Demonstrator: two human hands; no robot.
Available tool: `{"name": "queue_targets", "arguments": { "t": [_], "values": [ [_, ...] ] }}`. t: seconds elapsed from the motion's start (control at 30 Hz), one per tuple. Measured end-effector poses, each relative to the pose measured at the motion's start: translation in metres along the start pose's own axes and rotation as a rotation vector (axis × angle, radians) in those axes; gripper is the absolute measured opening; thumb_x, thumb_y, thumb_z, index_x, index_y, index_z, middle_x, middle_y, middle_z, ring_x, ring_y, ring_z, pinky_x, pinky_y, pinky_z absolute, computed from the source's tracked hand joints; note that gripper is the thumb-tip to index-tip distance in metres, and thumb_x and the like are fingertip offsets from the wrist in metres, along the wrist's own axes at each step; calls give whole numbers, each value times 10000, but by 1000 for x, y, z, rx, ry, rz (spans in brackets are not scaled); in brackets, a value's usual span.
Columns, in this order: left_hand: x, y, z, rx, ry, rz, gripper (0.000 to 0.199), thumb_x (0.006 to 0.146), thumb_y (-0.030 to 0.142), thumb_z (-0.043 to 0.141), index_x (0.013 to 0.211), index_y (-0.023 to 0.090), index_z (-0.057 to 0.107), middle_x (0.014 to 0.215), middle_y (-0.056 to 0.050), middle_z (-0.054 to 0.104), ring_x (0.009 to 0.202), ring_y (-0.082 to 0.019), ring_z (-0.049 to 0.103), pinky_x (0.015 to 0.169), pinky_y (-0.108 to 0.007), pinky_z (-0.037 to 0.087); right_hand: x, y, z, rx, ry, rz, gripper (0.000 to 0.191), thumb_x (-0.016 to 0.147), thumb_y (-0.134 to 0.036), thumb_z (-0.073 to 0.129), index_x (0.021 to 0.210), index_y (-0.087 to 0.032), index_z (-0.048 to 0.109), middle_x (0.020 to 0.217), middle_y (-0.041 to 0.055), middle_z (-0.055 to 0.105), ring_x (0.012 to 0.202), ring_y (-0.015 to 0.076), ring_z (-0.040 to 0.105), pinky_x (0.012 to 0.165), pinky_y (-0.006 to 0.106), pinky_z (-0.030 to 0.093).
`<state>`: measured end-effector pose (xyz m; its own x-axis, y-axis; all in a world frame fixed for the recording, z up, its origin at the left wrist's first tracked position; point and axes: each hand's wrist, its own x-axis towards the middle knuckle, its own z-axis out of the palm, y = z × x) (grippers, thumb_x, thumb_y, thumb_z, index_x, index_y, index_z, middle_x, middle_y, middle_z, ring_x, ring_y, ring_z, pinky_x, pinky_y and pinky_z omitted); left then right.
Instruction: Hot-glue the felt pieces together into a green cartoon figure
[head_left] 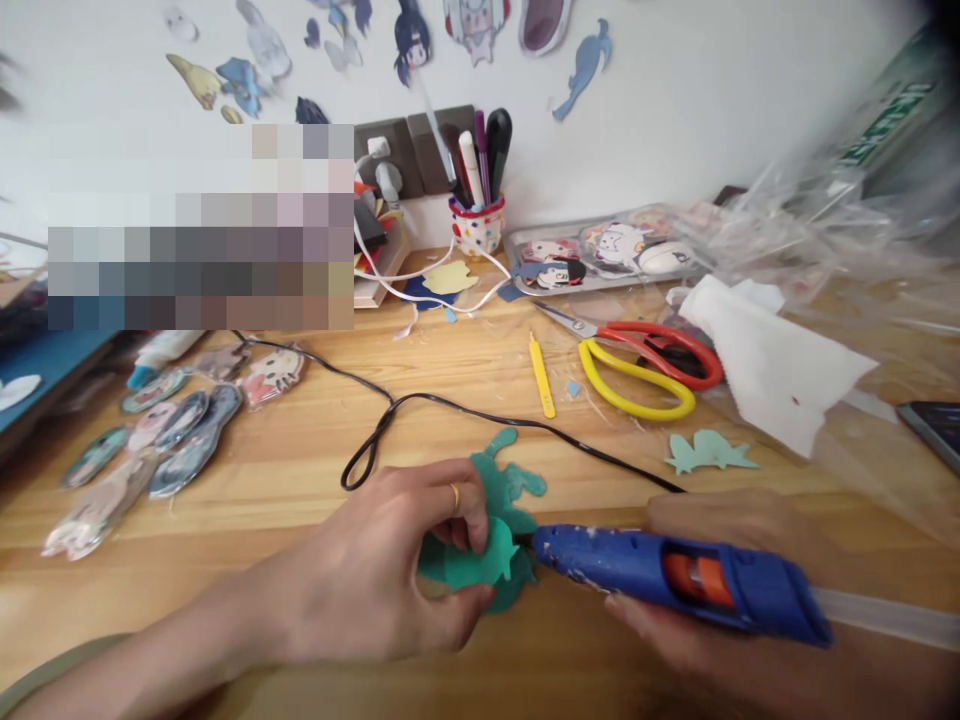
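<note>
My left hand (409, 560) pinches a green cut-out piece (491, 555) over the wooden table, its thumb and fingers at the edges. Under and behind it lies a darker green shape (499, 485) with rounded lobes. My right hand (705, 600) is wrapped round a blue glue gun (615, 565), with a clear glue stick (892, 618) coming out of its back. The gun's dark nozzle points left and meets the right edge of the green pieces. Some of my right fingers are hidden by the gun.
A black cable (465, 405) crosses the table (300, 510) behind my hands. Beyond it lie a yellow craft knife (540, 375) and red-and-yellow scissors (637, 370). Wrapped charms (199, 435) are at left, white tissue (776, 360) at right, a pen cup (478, 225) and metal tray (600, 275) at the back.
</note>
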<state>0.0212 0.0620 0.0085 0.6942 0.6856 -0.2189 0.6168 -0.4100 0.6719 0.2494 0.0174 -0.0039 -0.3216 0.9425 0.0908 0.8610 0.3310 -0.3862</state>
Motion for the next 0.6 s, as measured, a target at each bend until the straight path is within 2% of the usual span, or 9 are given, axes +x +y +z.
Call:
{"name": "queue_targets", "arguments": {
  "t": [0.17,0.27,0.37,0.47,0.6],
  "values": [
    [-5,-2,1,26,-2,-26,196,629,151,573,777,216,463,815,28,528,709,-133,496,633,-238,407,4,0,0,66,-27,75,316,636,-390,592,422,-228,426,379,-57,463,338,87,423,369,231,277],
    [-5,-5,3,28,-3,-19,210,628,144,567,787,221,454,820,32,531,701,-131,497,612,-233,402,7,2,-2,113,-38,3,250,630,-391,644,480,-245,507,411,-61,483,383,91,466,388,216,293],
    [-5,-7,4,28,-10,-14,215,633,136,563,792,222,446,819,36,528,700,-128,500,602,-233,398,7,6,-4,169,-36,-22,325,623,-497,661,481,-243,517,408,-58,501,380,100,488,375,220,302],
    [-6,-6,4,40,-12,-17,206,655,149,559,809,224,445,841,35,523,721,-130,501,621,-241,399,7,9,-4,293,-42,43,390,620,-611,616,475,-257,537,406,-53,530,346,105,480,337,230,311],
    [-8,-5,3,40,-17,-18,189,665,151,549,806,222,445,847,32,521,736,-131,497,628,-241,397,9,7,0,280,-15,90,386,577,-629,636,455,-275,546,390,-58,510,332,111,469,308,232,292]
  ]
}}
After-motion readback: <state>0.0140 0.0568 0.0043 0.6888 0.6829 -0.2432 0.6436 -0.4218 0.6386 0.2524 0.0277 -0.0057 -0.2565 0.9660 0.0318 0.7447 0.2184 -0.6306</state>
